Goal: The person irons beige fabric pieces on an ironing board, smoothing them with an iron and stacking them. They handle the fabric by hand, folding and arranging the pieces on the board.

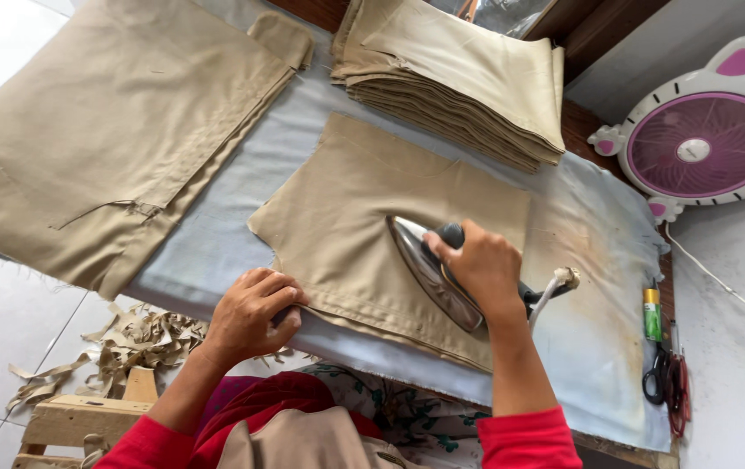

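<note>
A tan cut fabric piece point(364, 204) lies flat on the pale grey ironing cloth point(216, 243). My right hand point(476, 265) grips the dark handle of a metal iron point(429, 269), which rests on the right half of the piece with its tip pointing up-left. Its white cord point(550, 291) trails off to the right. My left hand point(255, 313) presses down on the folded near-left edge of the same piece, fingers curled over the hem.
A stack of folded tan pieces point(468, 74) sits at the far side. Large tan fabric point(103, 130) drapes off the left. Scissors point(661, 378) and a green tube point(652, 317) lie at the right edge. A pink-and-white fan point(702, 143) stands right; scraps point(120, 347) litter the floor.
</note>
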